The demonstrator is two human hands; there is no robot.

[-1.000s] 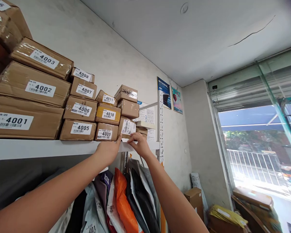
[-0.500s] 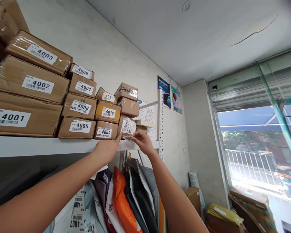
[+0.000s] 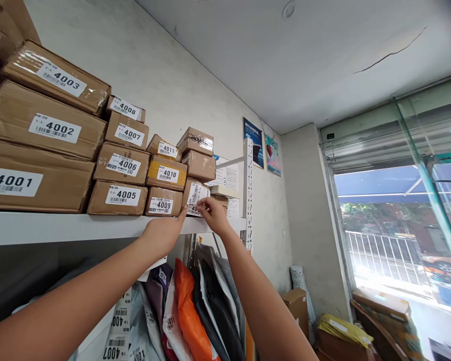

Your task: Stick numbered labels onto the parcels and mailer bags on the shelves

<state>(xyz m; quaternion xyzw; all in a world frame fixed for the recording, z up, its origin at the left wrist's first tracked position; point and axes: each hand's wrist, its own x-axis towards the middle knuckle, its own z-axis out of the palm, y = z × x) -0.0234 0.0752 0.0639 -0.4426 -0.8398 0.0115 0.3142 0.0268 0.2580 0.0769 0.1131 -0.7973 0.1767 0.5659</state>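
Both my arms reach up to a white shelf (image 3: 78,226) loaded with taped cardboard boxes that carry numbered labels. My left hand (image 3: 166,231) rests at the shelf edge, its index finger touching the lower corner of a small box (image 3: 196,194) with a printed shipping label. My right hand (image 3: 213,214) pinches a small white label sticker (image 3: 193,210) against that box's front. Left of it stands the box marked 4009 (image 3: 163,202), with 4010 (image 3: 167,173) stacked above.
Larger boxes 4001 to 4008 (image 3: 41,150) stack along the shelf to the left. Plastic mail bags (image 3: 190,311) hang under the shelf. Posters (image 3: 252,143) hang on the wall. Cardboard boxes (image 3: 298,306) lie on the floor by a bright window (image 3: 394,235).
My right hand has lifted the small sticker from the shelf edge up onto the front of the small box. My left hand has stayed at the box's corner.
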